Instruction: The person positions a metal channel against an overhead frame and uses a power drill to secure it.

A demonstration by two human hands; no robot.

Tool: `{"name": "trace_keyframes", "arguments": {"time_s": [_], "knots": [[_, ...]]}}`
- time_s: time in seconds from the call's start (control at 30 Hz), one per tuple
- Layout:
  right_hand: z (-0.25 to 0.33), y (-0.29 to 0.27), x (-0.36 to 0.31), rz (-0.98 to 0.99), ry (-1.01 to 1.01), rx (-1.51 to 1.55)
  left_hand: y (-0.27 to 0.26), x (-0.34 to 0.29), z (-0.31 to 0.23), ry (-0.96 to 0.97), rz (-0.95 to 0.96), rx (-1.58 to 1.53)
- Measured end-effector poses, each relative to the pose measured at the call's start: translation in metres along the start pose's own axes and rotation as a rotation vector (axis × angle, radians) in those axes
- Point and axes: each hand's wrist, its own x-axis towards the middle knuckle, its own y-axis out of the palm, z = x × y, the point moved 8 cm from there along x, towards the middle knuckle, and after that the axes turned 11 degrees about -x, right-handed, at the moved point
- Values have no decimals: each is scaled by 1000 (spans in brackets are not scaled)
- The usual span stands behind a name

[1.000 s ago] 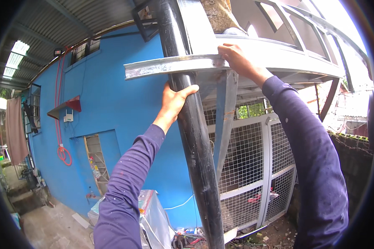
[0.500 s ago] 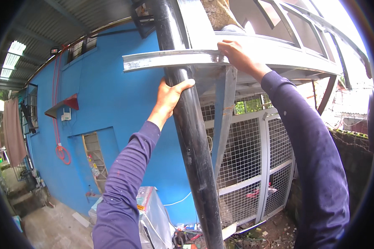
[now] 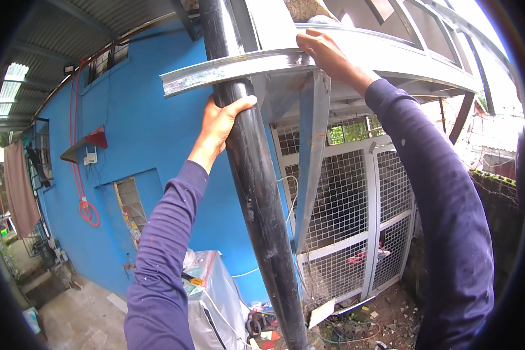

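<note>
A thick black pole (image 3: 259,204) runs upright through the middle, leaning slightly left at its top. My left hand (image 3: 219,125) is wrapped round it just below a silvery metal channel (image 3: 216,70), thumb across the front, other fingers mostly hidden behind. The channel lies crosswise in front of the pole, its left end sticking out past it and dipping lower. At the channel's right part, my right hand (image 3: 326,52) curls its fingers over the top edge, beside the pale ledge (image 3: 385,55) of a raised metal structure. A grey metal brace (image 3: 314,146) slants down below this hand.
A blue wall (image 3: 134,128) with a coiled red hose (image 3: 87,213) stands at left. Wire-mesh gates (image 3: 338,204) are under the raised structure. Below are a plastic-covered box (image 3: 216,297) and rubble (image 3: 385,309). Patterned cloth (image 3: 309,9) shows above the ledge.
Both hands, the channel and the pole's upper part sit further left and higher in view. The channel looks more tilted, left end down. Both grips stay the same.
</note>
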Motion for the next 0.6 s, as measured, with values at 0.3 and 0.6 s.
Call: {"name": "trace_keyframes", "arguments": {"time_s": [0.3,0.6], "knots": [[20,-8,-9,-231,-149,-100,-1,2,5,-39,55,18],[46,-1,-25,-44,99,-156,-2,3,4,-8,57,39]]}}
